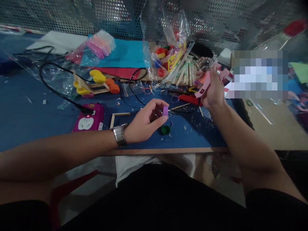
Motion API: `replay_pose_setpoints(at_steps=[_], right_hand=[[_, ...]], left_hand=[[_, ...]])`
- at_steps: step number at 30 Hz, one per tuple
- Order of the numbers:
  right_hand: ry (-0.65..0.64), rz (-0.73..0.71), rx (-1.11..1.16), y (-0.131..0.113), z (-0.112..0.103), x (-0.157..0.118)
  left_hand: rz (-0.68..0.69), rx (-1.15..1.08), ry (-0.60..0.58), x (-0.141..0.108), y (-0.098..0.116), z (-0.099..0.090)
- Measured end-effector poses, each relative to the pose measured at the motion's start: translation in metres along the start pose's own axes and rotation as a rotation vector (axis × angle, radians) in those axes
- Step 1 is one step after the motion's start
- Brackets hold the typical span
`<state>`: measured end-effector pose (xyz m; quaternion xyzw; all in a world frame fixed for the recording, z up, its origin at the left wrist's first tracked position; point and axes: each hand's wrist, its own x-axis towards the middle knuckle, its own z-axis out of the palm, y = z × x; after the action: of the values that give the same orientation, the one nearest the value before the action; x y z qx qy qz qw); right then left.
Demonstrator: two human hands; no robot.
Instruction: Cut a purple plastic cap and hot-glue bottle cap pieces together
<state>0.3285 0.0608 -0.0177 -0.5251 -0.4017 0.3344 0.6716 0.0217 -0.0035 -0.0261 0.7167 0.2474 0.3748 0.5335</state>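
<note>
Fingers (159, 122) of the left hand (143, 123) pinch a small purple piece (165, 111) over the table (194, 136), near a green cap (166, 130). Right hand (215, 93): fingers wrapped around a pink glue gun (207, 84), near a red comb-like object (188, 99). Joined wooden sticks (121, 114) lie beside the magenta power socket (88, 123).

On the table (197, 138), a power socket (86, 123) lies left of the left hand (141, 123), a stick model (96, 87) behind it. The held cap (165, 111) is in that hand, a loose cap (166, 130) nearer the table's front edge. The right hand (214, 91) has the glue gun (206, 84); what seem to be pliers (181, 92) lie left of it, before bundled sticks (189, 72).
</note>
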Motion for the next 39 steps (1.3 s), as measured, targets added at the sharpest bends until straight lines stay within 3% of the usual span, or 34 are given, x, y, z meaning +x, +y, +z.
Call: replay_pose_setpoints(at_steps=[10,15,19,24,28,39], right_hand=[[-0.068,0.045,-0.136,0.011,-0.005,0.012],[-0.113,-0.08,-0.18,0.014,-0.008,0.009],[-0.268,-0.185,-0.172,0.005,-0.006,-0.012],[-0.521,-0.04,-0.153,-0.018,0.007,-0.05],[-0.583,0.058,-0.116,-0.027,0.016,-0.066],[-0.7,0.207,-0.219,-0.026,0.017,-0.069]], left_hand=[[-0.003,-0.009,-0.01,-0.001,-0.002,0.0],[-0.003,-0.021,-0.006,-0.001,0.0,0.0],[-0.021,-0.046,0.007,-0.001,0.001,0.0],[-0.019,-0.052,0.0,0.0,0.003,0.0],[-0.036,-0.051,-0.014,-0.001,0.004,0.0],[-0.026,-0.044,-0.05,-0.001,0.003,-0.001]])
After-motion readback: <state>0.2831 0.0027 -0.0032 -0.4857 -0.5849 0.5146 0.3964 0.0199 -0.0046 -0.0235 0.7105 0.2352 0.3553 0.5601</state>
